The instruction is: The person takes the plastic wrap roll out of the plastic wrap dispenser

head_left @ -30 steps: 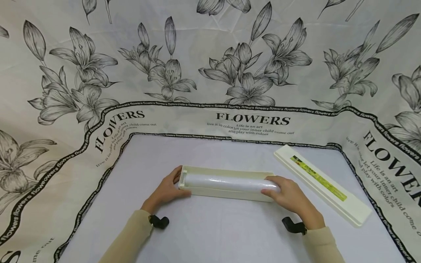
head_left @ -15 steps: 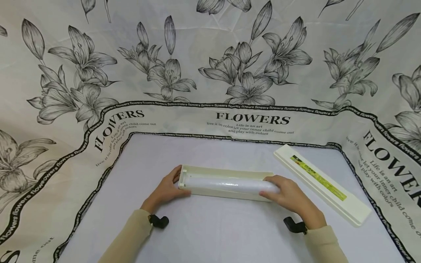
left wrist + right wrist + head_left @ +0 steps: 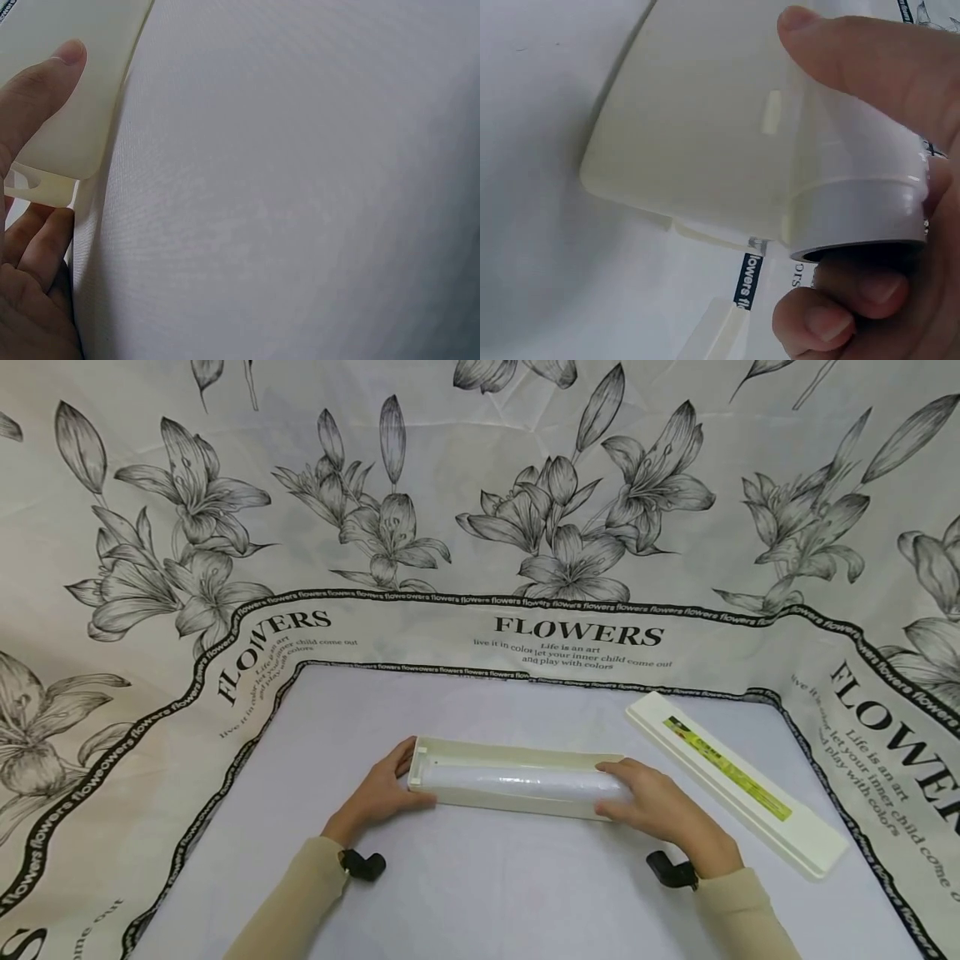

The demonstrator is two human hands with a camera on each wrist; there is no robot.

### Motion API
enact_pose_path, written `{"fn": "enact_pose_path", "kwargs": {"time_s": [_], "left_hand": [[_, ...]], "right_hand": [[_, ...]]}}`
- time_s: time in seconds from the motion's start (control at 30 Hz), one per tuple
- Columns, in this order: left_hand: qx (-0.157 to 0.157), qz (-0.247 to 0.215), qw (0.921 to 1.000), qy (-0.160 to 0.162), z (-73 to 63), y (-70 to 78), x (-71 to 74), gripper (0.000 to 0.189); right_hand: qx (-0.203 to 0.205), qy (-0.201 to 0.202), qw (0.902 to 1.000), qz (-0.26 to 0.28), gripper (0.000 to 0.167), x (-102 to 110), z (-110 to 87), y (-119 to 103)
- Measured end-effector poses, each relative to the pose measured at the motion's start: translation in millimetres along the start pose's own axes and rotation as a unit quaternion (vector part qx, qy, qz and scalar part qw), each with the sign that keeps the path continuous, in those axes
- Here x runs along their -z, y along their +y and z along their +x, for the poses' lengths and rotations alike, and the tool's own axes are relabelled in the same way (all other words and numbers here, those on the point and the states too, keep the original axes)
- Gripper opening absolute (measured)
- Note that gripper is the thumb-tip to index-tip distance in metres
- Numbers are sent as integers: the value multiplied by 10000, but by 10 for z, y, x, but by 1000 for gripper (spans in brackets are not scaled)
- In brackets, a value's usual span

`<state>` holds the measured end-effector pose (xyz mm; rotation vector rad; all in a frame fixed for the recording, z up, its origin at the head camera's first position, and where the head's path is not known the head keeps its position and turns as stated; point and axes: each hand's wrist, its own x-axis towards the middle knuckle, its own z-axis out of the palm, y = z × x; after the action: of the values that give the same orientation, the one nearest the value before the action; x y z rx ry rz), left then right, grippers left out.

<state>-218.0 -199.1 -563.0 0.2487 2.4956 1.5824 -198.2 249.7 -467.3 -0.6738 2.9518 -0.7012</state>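
Note:
A long cream cling film box (image 3: pixel 510 806) lies lidless on the white cloth. Inside it is a shiny clear roll of cling film (image 3: pixel 525 781). My left hand (image 3: pixel 382 789) grips the box's left end, thumb on the near wall; the left wrist view shows its curled fingers (image 3: pixel 46 244) at the end face. My right hand (image 3: pixel 656 797) holds the roll's right end. In the right wrist view, the core end of the roll (image 3: pixel 859 214) sticks up above the box wall (image 3: pixel 697 127), with fingertips curled beneath it and the thumb across the wall's edge.
The long cream lid (image 3: pixel 750 789), with a yellow-green label, lies slanted on the cloth at the right. A black-edged, flower-printed cloth (image 3: pixel 420 635) rises behind and around the white surface (image 3: pixel 487 893).
The right end of the roll has sunk a little lower into the box, and my right hand has shifted slightly with it. The left hand and the lid have stayed put.

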Motion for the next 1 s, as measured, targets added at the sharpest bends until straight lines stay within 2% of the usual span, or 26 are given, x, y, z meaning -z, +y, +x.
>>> {"fn": "enact_pose_path", "kwargs": {"time_s": [0.3, 0.57, 1.0], "left_hand": [[19, -26, 10000, 4, -9, 1, -32, 121], [-27, -13, 10000, 19, -6, 8, -20, 121], [-39, 145, 9999, 54, 14, -15, -30, 122]], "right_hand": [[-185, 234, 9990, 323, 55, -73, -90, 78], [-533, 509, 9941, 798, 59, 5, -213, 96], [-1210, 1199, 9825, 756, 60, 82, -546, 402]]}}
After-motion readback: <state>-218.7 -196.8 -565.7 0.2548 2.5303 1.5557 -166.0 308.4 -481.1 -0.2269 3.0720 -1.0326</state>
